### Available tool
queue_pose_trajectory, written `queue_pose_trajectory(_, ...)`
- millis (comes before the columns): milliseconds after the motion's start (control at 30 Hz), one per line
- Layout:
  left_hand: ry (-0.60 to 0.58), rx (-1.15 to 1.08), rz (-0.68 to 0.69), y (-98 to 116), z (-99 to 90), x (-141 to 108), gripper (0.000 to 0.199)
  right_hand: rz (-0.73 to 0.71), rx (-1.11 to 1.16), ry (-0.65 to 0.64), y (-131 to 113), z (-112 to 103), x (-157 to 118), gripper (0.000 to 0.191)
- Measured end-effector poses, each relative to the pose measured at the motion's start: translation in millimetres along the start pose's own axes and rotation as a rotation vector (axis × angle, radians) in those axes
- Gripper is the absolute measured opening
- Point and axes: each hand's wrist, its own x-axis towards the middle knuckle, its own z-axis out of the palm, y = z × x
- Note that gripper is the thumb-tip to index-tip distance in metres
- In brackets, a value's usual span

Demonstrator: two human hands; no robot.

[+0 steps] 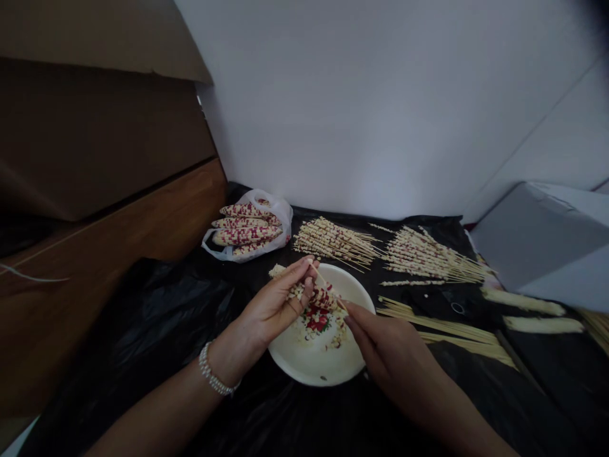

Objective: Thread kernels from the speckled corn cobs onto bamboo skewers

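My left hand (271,308) is closed around a corn cob (325,297) with cream and dark red kernels. Its bare end sticks out to the left of my fingers. A thin wooden skewer (318,274) slants across the cob, its upper tip at my left thumb and fingertips, where a pale kernel appears to sit. My right hand (385,339) pinches the skewer's lower end. Beneath both hands stands a white bowl (316,376), with loose kernels (318,319) and red and green colouring at its bottom. My left palm hides part of the cob.
A plastic bag (285,212) of corn cobs (242,236) lies behind the bowl. Two piles of kernel-threaded skewers (328,240) (421,254) are to its right. Bare skewers (457,336) and stripped cobs (542,325) rest at the right on black plastic sheeting (190,324). A white wall (356,108) rises behind.
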Motion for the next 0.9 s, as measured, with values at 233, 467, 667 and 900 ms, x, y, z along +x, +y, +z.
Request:
queue_pose_trajectory(233, -0.008, -0.006, 0.003, 1.8, -1.1, 1.3, 0.021, -0.026, -0.037, 0.014, -1.7, 0.6, 0.5, 0.036)
queue_pose_trajectory(467, -0.021, 0.006, 0.01, 2.1, -0.9, 1.1, 0.013, 0.04, 0.071, -0.027, 0.0, 2.9, 1.1, 0.035)
queue_pose_trajectory(667, -0.01, 0.029, 0.041, 2.0, 1.0, -0.6, 0.012, 0.039, 0.035, -0.022, 0.8, 3.9, 0.5, 0.034)
queue_pose_trajectory(900, 0.005, 0.05, 0.077, 0.4, 0.4, 2.1, 0.015, 0.076, 0.095, -0.054, 0.0, 3.3, 1.3, 0.036)
